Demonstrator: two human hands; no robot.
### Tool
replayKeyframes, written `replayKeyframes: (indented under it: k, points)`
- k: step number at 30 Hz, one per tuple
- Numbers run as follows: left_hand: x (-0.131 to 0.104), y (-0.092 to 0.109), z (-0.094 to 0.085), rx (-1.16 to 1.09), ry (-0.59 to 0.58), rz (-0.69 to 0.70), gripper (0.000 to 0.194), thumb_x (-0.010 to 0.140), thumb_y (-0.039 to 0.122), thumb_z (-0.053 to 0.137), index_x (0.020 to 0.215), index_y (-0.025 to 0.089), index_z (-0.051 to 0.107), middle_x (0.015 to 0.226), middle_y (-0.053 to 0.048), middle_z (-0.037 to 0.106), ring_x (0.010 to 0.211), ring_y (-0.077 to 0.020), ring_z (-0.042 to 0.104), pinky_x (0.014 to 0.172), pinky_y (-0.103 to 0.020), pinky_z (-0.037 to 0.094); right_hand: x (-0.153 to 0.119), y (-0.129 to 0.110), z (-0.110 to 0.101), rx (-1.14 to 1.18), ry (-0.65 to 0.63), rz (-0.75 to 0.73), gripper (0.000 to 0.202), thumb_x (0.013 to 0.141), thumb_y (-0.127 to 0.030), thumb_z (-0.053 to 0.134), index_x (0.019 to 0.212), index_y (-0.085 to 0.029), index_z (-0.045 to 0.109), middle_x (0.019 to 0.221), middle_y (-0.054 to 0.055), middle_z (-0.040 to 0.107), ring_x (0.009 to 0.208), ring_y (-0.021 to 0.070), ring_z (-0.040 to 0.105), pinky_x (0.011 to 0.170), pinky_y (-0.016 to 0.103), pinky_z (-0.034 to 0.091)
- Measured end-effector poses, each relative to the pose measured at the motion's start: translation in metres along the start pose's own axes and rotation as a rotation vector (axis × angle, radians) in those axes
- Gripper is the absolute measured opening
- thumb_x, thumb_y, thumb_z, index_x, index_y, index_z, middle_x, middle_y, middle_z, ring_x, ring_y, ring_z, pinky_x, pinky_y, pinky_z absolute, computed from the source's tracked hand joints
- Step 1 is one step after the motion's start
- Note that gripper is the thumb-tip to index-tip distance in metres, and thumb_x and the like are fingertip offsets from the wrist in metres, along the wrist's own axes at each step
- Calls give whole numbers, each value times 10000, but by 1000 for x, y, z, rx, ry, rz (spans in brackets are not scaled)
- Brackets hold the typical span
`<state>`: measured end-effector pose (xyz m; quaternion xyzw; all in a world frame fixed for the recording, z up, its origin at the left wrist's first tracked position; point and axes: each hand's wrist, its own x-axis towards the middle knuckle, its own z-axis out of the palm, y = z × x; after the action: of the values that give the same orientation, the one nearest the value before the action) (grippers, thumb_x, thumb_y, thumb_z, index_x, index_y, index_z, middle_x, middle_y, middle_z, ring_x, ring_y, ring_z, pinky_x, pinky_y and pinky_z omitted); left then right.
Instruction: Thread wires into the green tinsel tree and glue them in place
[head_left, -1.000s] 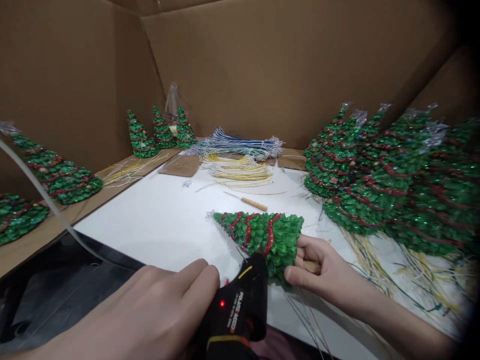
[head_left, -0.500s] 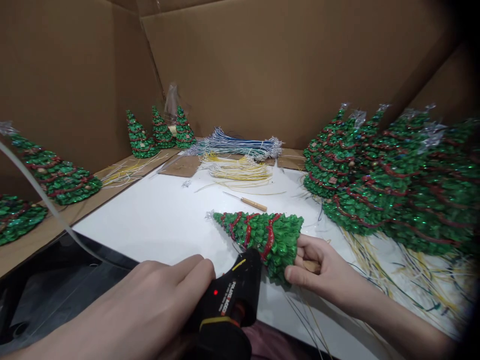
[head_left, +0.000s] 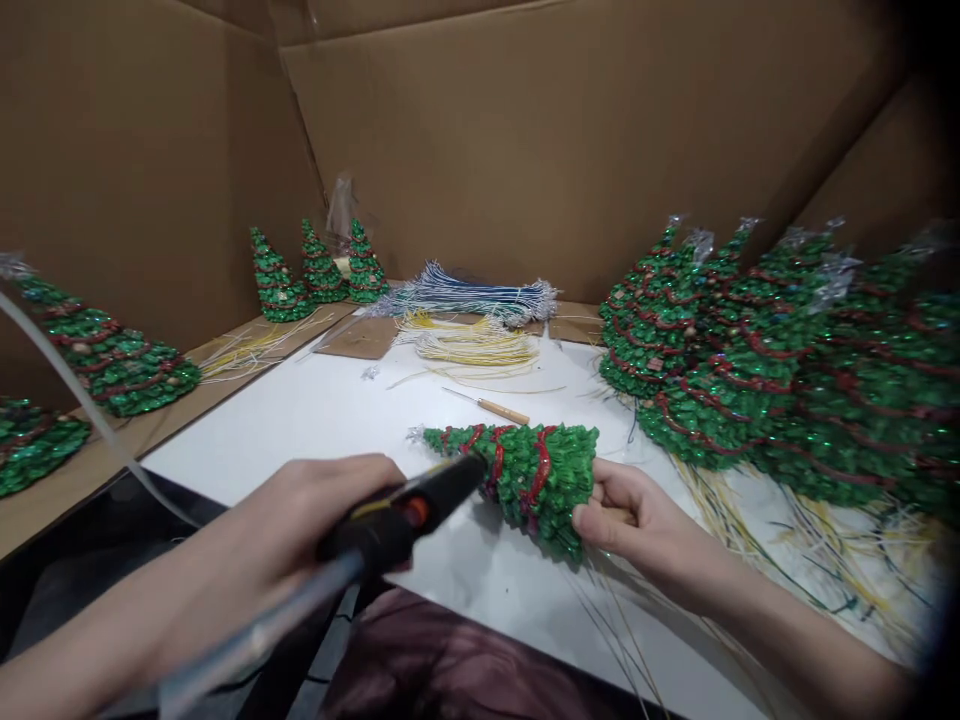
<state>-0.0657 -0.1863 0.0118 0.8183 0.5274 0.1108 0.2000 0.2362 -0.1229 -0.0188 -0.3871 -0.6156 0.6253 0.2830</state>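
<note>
My left hand (head_left: 322, 500) is closed around a black glue gun (head_left: 397, 510), and a long translucent glue stick (head_left: 262, 630) runs out of its back end. The gun's tip is at the side of a small green Christmas tree (head_left: 555, 480) with red garlands; whether it touches cannot be seen. That tree lies tilted on its side, its clear star (head_left: 415, 434) pointing left. At the base, my right hand (head_left: 637, 515) grips it with thumb and fingers. Thin wires (head_left: 622, 630) trail from the base toward me.
On the white tabletop (head_left: 255, 430) beyond the tree lies a wooden-handled awl (head_left: 502, 411). Yellow-white wires (head_left: 480, 345) and blue-white wires (head_left: 472, 295) are bundled behind it. Several finished-looking trees (head_left: 720, 370) crowd the right; others (head_left: 112, 365) stand left. Cardboard walls (head_left: 465, 140) enclose the table.
My left hand has swung the glue gun, so its tip moved up and left along the tree and its back end now faces me. The right hand keeps hold of the tree.
</note>
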Motion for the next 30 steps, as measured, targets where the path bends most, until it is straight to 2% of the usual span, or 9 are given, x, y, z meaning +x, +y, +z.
replayKeyframes:
  k: [1, 3, 5, 9, 14, 19, 24, 27, 30]
  points:
    - [6, 6, -12, -67, 11, -37, 202, 816, 390, 549, 785, 192, 574, 674, 30, 576, 574, -106, 487, 529, -186, 373, 0, 0, 0, 5, -1, 2, 492, 617, -549, 755, 672, -188, 424, 580, -61, 317, 520, 76, 325, 473, 210, 252]
    - [18, 9, -29, -166, 79, -151, 289, 806, 451, 565, 859, 170, 604, 736, 11, 602, 632, -123, 521, 572, -200, 406, 0, -2, -1, -1, -4, 1, 490, 620, -565, 744, 671, -185, 440, 576, -59, 322, 515, 76, 323, 474, 213, 257]
    - [31, -4, -36, -233, 164, -253, 395, 794, 514, 551, 920, 146, 625, 808, -9, 623, 674, -136, 539, 608, -219, 421, 0, -3, -2, -19, -3, -9, 481, 627, -578, 731, 676, -177, 470, 571, -55, 345, 511, 76, 333, 470, 212, 263]
    - [55, -51, -33, -363, 270, -212, 427, 773, 477, 580, 967, 96, 588, 863, -11, 635, 753, -141, 550, 679, -219, 419, 1, -8, -5, -62, 37, -40, 427, 667, -539, 717, 664, -168, 508, 574, -40, 394, 526, 87, 370, 487, 219, 291]
    - [67, -88, -30, -359, 237, -305, 492, 717, 561, 609, 908, 108, 617, 831, -47, 659, 659, -139, 538, 542, -206, 375, 1, -13, -8, -95, 70, -68, 399, 685, -512, 708, 638, -163, 519, 568, -34, 417, 537, 97, 390, 499, 228, 295]
    - [67, -107, -24, -365, 288, -320, 566, 673, 605, 638, 966, 121, 644, 908, -47, 678, 800, -203, 589, 662, -244, 436, 0, -16, -8, -88, 66, -69, 357, 696, -481, 710, 666, -160, 555, 579, -21, 462, 590, 127, 455, 545, 245, 350]
    - [66, -115, -20, -137, 405, -316, 645, 662, 640, 615, 1015, 100, 607, 925, -68, 656, 768, -201, 552, 647, -262, 412, 0, -15, -8, -78, 62, -73, 326, 711, -456, 706, 735, -147, 607, 612, -4, 514, 640, 144, 499, 572, 246, 374]
    - [64, -116, -18, -56, 534, -272, 732, 652, 620, 629, 1171, 110, 554, 1106, -99, 609, 821, -202, 531, 670, -278, 406, 2, -13, -8, -61, 39, -71, 342, 718, -467, 697, 778, -138, 624, 662, 7, 547, 643, 134, 492, 570, 237, 364]
    - [60, -116, -15, -63, 621, -245, 847, 639, 584, 651, 1332, 147, 440, 1127, -88, 596, 844, -201, 525, 673, -285, 396, 3, -12, -8, -22, 17, -73, 341, 723, -463, 697, 781, -135, 624, 703, 7, 564, 638, 113, 476, 572, 221, 349]
